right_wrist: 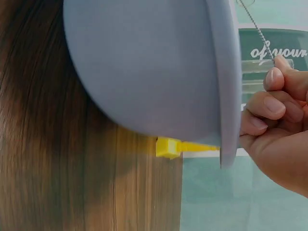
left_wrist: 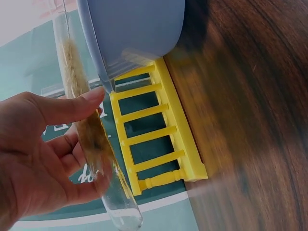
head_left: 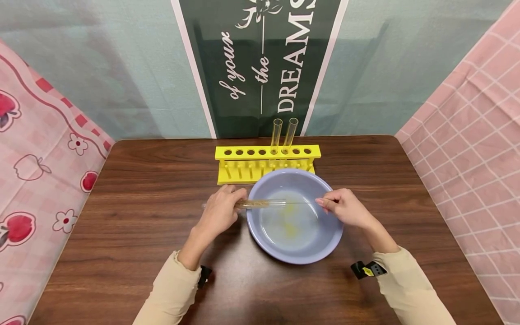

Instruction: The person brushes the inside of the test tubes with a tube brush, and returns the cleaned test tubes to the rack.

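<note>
My left hand (head_left: 221, 205) grips a clear glass test tube (left_wrist: 122, 211), held nearly level over the left rim of a blue-purple basin (head_left: 253, 234). Inside the tube sits the tan bristle head of a test tube brush (left_wrist: 74, 72). The brush's thin twisted-wire handle (right_wrist: 260, 33) runs out of the tube's mouth to the right. Above the basin's right side, my right hand (head_left: 345, 207) pinches that wire between thumb and fingertips. Shallow water with yellowish patches shows in the basin.
Just behind the basin stands a yellow test tube rack (head_left: 227, 155), partly covered by its rim. Two glass test tubes (head_left: 276, 131) stand upright in its right half. The brown wooden table (head_left: 154, 189) meets a printed cloth backdrop at its far edge.
</note>
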